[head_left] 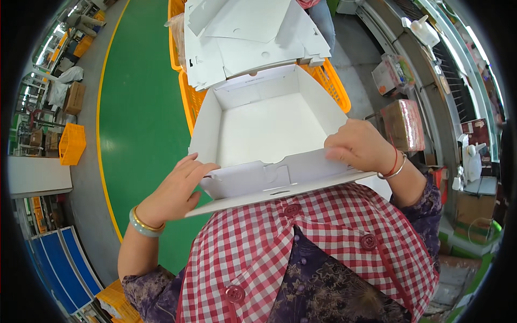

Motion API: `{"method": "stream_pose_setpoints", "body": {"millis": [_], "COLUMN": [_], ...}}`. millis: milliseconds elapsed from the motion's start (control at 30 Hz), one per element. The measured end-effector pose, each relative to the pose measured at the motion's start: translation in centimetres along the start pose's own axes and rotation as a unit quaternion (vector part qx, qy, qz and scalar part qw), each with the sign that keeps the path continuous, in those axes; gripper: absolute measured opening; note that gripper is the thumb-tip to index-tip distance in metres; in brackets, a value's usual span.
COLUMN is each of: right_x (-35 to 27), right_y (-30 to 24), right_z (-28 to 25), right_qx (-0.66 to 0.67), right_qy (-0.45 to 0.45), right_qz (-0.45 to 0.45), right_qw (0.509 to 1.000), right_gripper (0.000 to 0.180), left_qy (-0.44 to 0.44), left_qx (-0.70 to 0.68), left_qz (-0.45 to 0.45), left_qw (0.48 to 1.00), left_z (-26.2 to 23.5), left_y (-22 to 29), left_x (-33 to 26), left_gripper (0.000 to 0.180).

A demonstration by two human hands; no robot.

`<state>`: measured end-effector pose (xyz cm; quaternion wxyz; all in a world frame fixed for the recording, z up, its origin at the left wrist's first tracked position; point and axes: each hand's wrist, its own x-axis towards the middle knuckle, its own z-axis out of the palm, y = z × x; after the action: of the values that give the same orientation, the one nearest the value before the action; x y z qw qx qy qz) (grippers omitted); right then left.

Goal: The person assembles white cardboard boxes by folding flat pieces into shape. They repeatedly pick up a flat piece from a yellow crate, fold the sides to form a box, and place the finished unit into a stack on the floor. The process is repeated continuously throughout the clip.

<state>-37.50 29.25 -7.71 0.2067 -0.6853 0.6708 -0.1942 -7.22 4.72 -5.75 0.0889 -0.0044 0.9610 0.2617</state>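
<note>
A white cardboard box point(269, 129), partly folded into a tray with its walls up, lies in front of my body. My left hand point(180, 185) grips the near left corner, fingers over the rim and thumb lower on the outside. At the near right corner, my right hand point(361, 145) is closed over the wall's top edge, thumb along the near wall. That near wall has a cut tab in its middle, and a flap extends from it toward my checked apron. Beyond the box, flat white cardboard blanks point(253, 51) lie in a loose stack.
Yellow plastic crates point(329, 83) stand under the blanks and box. A green floor lane point(134, 107) with a yellow line runs on the left. At the right are a taped carton point(403, 125) and a conveyor-like bench. Another person's leg point(322, 24) shows at the far end.
</note>
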Motion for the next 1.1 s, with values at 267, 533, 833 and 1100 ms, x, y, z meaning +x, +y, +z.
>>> {"method": "stream_pose_setpoints", "body": {"millis": [267, 533, 833, 1100], "right_x": [0.0, -0.8, 2.9, 5.4], "right_y": [2.4, 1.7, 1.3, -0.6], "right_z": [-0.9, -1.0, 0.4, -2.2], "right_qx": [0.361, 0.131, 0.448, 0.527], "right_qy": [0.030, 0.091, 0.194, 0.217], "right_qz": [-0.019, -0.004, 0.162, 0.116], "right_qw": [0.932, 0.987, 0.857, 0.814], "right_gripper": [0.053, 0.046, 0.049, 0.052], "left_qy": [0.114, 0.361, 0.422, 0.450], "left_qx": [-0.153, -0.211, -0.377, -0.418], "left_qz": [-0.050, -0.124, -0.226, -0.223], "left_qw": [0.980, 0.900, 0.793, 0.757], "left_z": [-0.5, 4.5, 1.4, -3.7], "left_y": [1.3, -0.3, -0.4, -0.1], "left_x": [-1.7, -1.4, 1.2, 2.0], "left_gripper": [0.063, 0.013, 0.021, 0.022]}}
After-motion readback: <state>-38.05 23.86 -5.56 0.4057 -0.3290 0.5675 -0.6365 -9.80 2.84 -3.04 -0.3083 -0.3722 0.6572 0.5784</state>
